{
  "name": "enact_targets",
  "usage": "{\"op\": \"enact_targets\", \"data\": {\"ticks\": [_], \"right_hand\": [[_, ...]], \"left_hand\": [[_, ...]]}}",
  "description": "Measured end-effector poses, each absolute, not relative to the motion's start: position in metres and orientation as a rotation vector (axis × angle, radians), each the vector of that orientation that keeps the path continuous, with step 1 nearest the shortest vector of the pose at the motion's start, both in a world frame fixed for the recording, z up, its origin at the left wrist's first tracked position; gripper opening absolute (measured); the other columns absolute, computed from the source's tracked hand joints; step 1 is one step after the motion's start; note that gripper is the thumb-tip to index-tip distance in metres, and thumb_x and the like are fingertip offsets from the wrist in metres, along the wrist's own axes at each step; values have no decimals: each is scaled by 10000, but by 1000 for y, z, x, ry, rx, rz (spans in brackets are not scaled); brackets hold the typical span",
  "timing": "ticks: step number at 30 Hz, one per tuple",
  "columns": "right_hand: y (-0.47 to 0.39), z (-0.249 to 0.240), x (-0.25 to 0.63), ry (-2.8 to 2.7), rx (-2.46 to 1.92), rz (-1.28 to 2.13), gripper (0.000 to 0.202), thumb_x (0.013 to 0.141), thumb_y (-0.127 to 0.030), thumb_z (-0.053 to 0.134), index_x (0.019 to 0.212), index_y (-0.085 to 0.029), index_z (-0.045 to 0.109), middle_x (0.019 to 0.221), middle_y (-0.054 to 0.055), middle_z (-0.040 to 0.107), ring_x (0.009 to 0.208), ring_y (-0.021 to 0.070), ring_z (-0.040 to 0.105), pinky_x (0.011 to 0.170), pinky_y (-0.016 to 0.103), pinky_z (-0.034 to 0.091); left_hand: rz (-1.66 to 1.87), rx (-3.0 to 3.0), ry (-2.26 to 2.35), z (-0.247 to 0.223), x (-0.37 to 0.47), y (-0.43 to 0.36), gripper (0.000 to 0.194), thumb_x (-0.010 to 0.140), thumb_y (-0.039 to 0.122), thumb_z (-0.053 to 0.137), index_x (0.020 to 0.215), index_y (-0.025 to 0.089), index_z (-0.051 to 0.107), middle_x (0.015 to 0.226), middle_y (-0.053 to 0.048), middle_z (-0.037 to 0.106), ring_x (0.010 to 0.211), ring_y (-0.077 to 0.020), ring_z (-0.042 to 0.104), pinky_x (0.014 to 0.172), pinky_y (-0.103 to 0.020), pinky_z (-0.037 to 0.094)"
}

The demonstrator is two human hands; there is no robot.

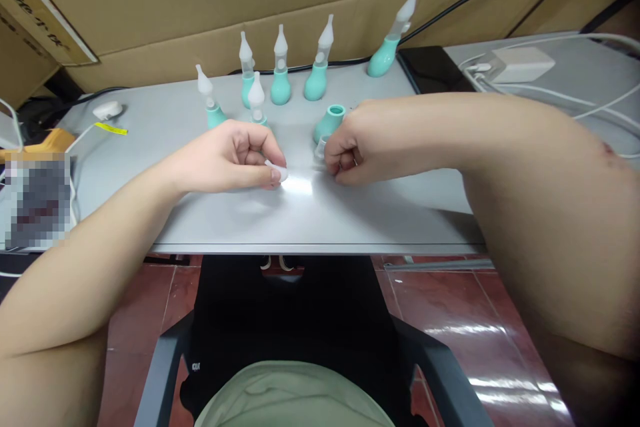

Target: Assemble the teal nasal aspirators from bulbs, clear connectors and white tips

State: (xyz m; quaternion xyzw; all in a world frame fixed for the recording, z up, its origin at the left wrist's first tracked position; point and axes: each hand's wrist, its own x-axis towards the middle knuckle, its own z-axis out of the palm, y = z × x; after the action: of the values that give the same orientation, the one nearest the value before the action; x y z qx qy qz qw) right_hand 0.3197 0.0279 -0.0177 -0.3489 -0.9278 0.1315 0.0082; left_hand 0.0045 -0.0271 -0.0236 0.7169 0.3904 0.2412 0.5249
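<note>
Between the thumb and fingertips of my left hand (253, 163) is a small translucent white nozzle tip (278, 171), held over the table. My right hand (353, 147) is closed, its fingers around a clear plastic tube piece (321, 149) that they partly cover. Just behind that hand an open-mouthed turquoise rubber bulb (329, 124) stands on the table, its top bare. Assembled nasal aspirators, each a turquoise bulb with a clear tube and white tip, stand behind my hands; one aspirator (257, 99) is just beyond my left hand, and another (281, 73) is farther back.
The grey table (250, 227) backs onto a cardboard wall (175, 0). A black phone-like slab (435, 69) and a white power adapter (520, 65) with cables lie at the right. One aspirator (393, 40) leans near the slab. At left are a white puck (107, 110) and cords.
</note>
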Motion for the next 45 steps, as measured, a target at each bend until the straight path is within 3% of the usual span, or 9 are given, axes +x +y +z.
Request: {"op": "enact_targets", "data": {"ticks": [3,8,15,23,27,30,35,39,45], "right_hand": [[26,-26,314,-2811,-1050,421,389,1181,-606,923,1341,-253,965,1255,87,913,1251,344,838,947,398,617],[26,-19,312,-2947,-1023,443,390,1151,-570,931,1429,-299,958,1253,102,914,1294,392,840,937,424,622],[20,9,309,-3117,-1434,395,232,1051,-102,860,1110,-293,978,988,-10,892,827,260,771,717,393,493],[24,3,322,-3004,-1064,630,203,990,-74,916,891,-251,904,745,-49,769,593,142,619,581,356,390],[16,1,325,-2572,-702,889,272,946,1,949,932,-271,939,775,-35,800,648,147,705,598,370,504],[4,-2,319,-2207,-542,1015,166,990,-114,942,944,-274,949,843,2,828,732,173,727,666,379,565],[0,-16,308,-2039,-401,1072,92,1010,-260,1044,973,-233,964,886,15,834,780,173,711,703,353,585],[3,-21,302,-2011,-324,1137,220,1021,-371,1109,1036,-197,975,968,35,890,853,175,760,770,319,655],[-3,-18,295,-1928,-280,1162,89,982,-252,1082,983,-233,995,1007,34,933,912,189,841,876,319,730]], "left_hand": [[583,1728,962,-23,4,-27,294,894,283,1132,1084,209,919,1012,-76,942,885,-231,935,760,-305,758],[591,1743,985,-23,4,-26,302,893,315,1141,1066,211,916,1033,-77,939,885,-222,913,760,-323,752],[613,1734,984,-24,5,-27,317,883,303,1153,1048,204,901,1052,-78,945,903,-220,921,803,-321,771],[669,1650,944,-23,7,-30,302,856,241,1169,974,209,893,1082,-60,959,964,-230,961,915,-337,823],[759,1605,1002,-24,10,-31,424,851,370,1230,924,208,845,1110,-63,956,939,-239,951,909,-381,844],[835,1568,1004,-25,17,-33,510,803,426,1278,926,204,836,1137,-63,961,990,-260,967,919,-388,850],[946,1465,895,-19,27,-41,376,785,176,1197,845,202,827,985,-8,925,952,-196,949,933,-311,820],[894,1461,916,-11,24,-45,454,728,172,1226,982,222,853,990,2,923,1029,-234,970,1000,-343,825],[924,1410,824,-9,22,-49,408,836,97,1167,1107,213,884,993,14,925,1021,-196,971,986,-278,810]]}}
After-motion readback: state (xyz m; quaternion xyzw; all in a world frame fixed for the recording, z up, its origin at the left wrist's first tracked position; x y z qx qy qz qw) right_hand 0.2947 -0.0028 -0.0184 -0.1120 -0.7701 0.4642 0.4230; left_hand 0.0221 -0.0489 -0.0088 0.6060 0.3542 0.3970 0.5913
